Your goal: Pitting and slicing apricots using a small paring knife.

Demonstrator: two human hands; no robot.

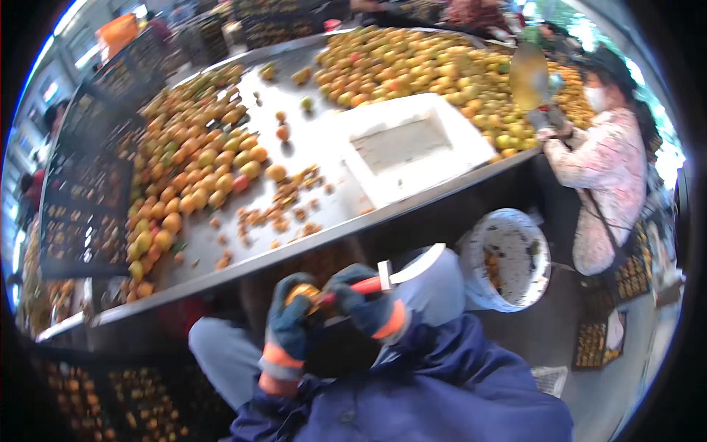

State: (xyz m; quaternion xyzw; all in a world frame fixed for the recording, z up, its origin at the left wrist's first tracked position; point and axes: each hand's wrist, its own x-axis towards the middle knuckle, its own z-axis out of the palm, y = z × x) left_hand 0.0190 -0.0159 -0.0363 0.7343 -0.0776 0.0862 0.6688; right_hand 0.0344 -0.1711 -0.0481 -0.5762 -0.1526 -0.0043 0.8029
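My left hand (pixel 283 320), in a dark glove with an orange and grey cuff, is closed around an orange fruit (pixel 303 292) that looks like a persimmon. Close beside it, my right hand (pixel 359 302), gloved alike, grips a red-handled tool (pixel 367 285). The tool's front end meets the fruit, but its tip is too blurred to make out. From the handle's other end a white curved piece sticks out to the right. Both hands are above my lap, just short of the metal table (pixel 254 267). Orange scraps (pixel 276 214) lie on the table ahead.
Fruit heaps (pixel 213 166) cover the table's left and far side. A white foam box (pixel 405 144) stands near its front edge. A dark crate (pixel 88 177) is tilted at left. Right of my knee stands a white bucket (pixel 508 258) with scraps; beyond it sits a co-worker (pixel 604 162).
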